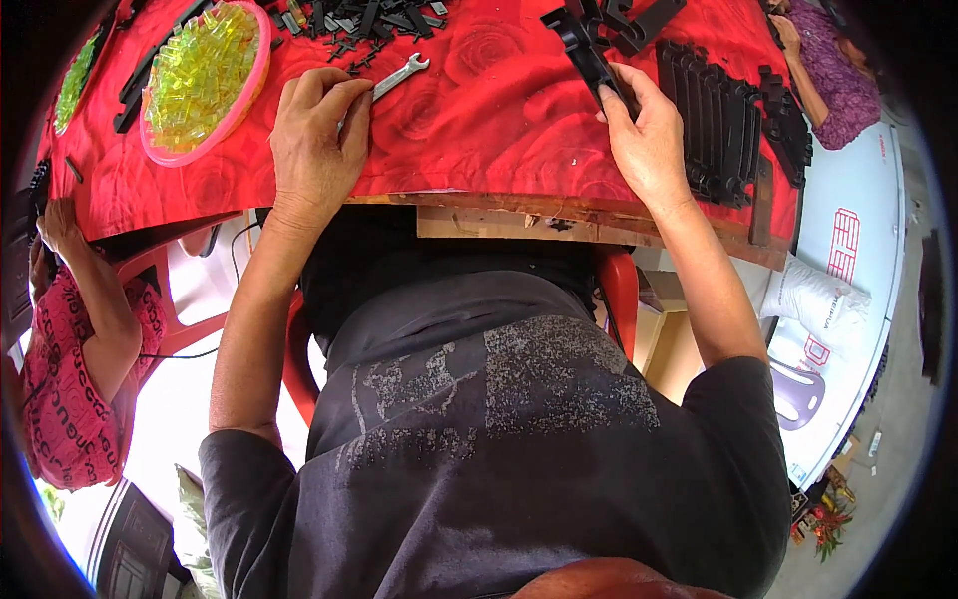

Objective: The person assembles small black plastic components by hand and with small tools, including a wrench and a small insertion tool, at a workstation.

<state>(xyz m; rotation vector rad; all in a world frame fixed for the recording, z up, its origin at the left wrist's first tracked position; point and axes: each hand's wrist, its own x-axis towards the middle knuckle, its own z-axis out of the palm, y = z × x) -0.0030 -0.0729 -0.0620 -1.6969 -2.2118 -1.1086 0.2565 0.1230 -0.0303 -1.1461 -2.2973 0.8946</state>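
My right hand [644,125] is wrapped round a long black plastic part [583,48], which tilts up and to the left from my fingers. My left hand [317,140] is closed in a pinch over the red cloth; whatever its fingertips hold is hidden. A silver open-end wrench [401,78] lies against my left hand, its open jaw pointing away to the right and its other end covered by the hand. Just beyond those fingers, small black pieces [349,45] are scattered on the cloth.
A pink-rimmed basket [261,88] of yellow-green clear pieces stands at left. Black bar-shaped parts [709,125] lie in a row at right, more black parts [639,25] behind. People sit at both sides: a pink sleeve [75,369] left, a purple sleeve [833,75] right.
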